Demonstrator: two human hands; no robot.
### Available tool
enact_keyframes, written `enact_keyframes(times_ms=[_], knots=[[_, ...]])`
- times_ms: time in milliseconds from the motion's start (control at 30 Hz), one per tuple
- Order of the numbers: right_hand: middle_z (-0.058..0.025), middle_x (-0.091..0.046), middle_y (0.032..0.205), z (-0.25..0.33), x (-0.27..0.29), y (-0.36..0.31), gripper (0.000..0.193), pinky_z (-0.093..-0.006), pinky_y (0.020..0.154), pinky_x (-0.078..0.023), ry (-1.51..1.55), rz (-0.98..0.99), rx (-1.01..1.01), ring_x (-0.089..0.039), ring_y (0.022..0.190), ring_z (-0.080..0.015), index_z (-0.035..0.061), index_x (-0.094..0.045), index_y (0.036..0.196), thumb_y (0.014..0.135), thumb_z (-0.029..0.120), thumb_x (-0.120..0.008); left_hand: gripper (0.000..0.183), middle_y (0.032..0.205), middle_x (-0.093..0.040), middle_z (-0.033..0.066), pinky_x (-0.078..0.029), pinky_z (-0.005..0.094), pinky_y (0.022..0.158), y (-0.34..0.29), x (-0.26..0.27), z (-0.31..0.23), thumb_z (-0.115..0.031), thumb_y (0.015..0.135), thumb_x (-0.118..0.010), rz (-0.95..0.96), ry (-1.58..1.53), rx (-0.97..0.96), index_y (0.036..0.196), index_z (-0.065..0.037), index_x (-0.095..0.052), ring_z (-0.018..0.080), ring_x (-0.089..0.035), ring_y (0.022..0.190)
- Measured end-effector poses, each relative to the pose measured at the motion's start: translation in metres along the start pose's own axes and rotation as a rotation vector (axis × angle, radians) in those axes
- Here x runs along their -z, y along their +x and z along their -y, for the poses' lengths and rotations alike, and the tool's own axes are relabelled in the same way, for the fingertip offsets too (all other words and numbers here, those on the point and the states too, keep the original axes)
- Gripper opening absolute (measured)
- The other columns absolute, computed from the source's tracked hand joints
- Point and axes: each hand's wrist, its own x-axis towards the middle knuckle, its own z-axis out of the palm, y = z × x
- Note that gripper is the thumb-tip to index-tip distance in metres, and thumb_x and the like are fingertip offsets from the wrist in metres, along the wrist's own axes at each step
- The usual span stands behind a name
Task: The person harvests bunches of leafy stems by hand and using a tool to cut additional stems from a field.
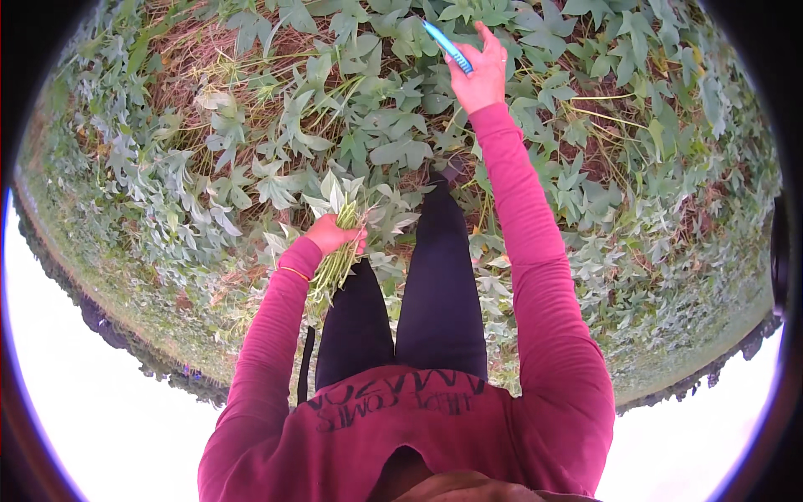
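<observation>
My left hand point(329, 233), in front of my left leg, is closed round a bunch of cut vine stems point(338, 269). The pale green stem ends point down toward my lap, and broad lobed leaves point(335, 194) stick out on the far side. Farther out to the right, my right hand point(480, 82) grips a slim blue utility knife point(447, 47) with a ridged handle. The knife's tip points up and left, just above the leafy vines point(401, 151). Whether a blade is out is too small to tell.
Low green vines spread over the ground on all sides. Dry brown straw point(188, 71) shows between the leaves at the far left. My legs in dark trousers point(439, 284) stand among the plants. Dark trees point(113, 330) line the edge of the field.
</observation>
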Motion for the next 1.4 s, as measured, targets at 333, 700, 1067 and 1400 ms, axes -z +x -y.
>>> enact_keyframes(times_ms=[333,700,1067,1400], knots=[[-0.0058,-0.071,0.098,-0.033,0.015,-0.011,0.018,-0.033,0.091,-0.047,0.528,0.198,-0.316,-0.062,0.097,-0.0214,0.0099,-0.075,0.102,0.084,0.014,-0.072,0.031,0.096,-0.07,0.0098,-0.058,0.0308,0.074,-0.019,0.0,-0.036,0.0,0.084,-0.073,0.024,-0.188,-0.221,0.113,0.001,-0.063,0.0184,-0.07,0.083],[-0.0126,-0.068,0.107,0.017,0.186,-0.171,0.025,-0.0377,0.095,-0.046,0.46,0.142,-0.452,-0.062,0.102,-0.0295,0.0017,-0.071,0.103,0.079,-0.001,-0.07,0.036,0.091,-0.071,0.0093,-0.054,0.0304,0.069,0.112,-0.221,-0.199,-0.018,0.076,-0.085,0.152,0.003,-0.357,0.102,0.001,-0.069,0.016,-0.066,0.073],[-0.0182,-0.071,0.099,-0.157,0.178,-0.113,0.039,-0.044,0.082,-0.055,-0.464,0.913,-0.899,-0.069,0.094,-0.0348,0.0068,-0.072,0.099,0.089,0.043,-0.063,0.029,0.08,-0.072,0.0061,-0.052,0.0299,0.059,0.168,-0.201,-0.119,-0.011,0.076,-0.079,-0.137,0.373,-0.415,0.101,-0.001,-0.067,0.0138,-0.066,0.061],[-0.0163,-0.07,0.109,-0.165,0.088,-0.128,0.029,-0.0417,0.087,-0.055,-0.451,0.903,-0.977,-0.067,0.105,-0.033,0.0071,-0.072,0.108,0.093,0.026,-0.055,0.029,0.08,-0.071,0.006,-0.051,0.03,0.059,0.146,-0.179,-0.136,-0.009,0.076,-0.08,-0.061,0.274,-0.372,0.1,-0.001,-0.067,0.0132,-0.064,0.06]])
